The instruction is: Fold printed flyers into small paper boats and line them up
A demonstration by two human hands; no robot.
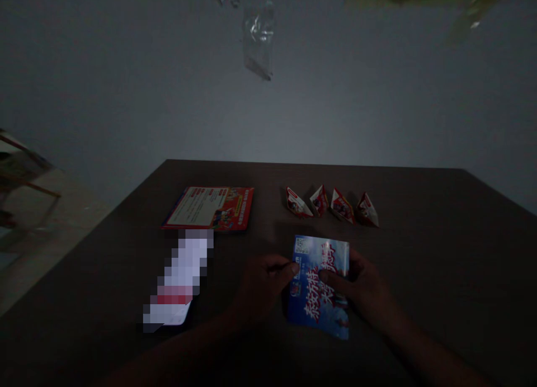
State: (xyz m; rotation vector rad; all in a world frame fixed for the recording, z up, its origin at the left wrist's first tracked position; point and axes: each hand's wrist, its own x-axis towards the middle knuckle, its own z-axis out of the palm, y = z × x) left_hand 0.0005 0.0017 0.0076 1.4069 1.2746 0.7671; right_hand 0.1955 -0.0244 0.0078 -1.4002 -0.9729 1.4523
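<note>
A blue printed leaflet (319, 289) with large red-and-white characters and a small QR code is held up over the table's near half. My left hand (271, 278) pinches its left edge between thumb and fingers. On the other side, my right hand (363, 286) grips the right edge, its thumb lying across the printed front and its fingers behind, out of sight. Beyond the leaflet, several small folded paper boats (342, 206) in red and white stand in a row.
Left of my hands lies a lit phone (180, 281), its screen blurred out. Behind it rests a stack of red printed leaflets (210, 208). The dark table (419, 208) meets a grey wall (356, 107), where a clear plastic bag (259, 37) hangs.
</note>
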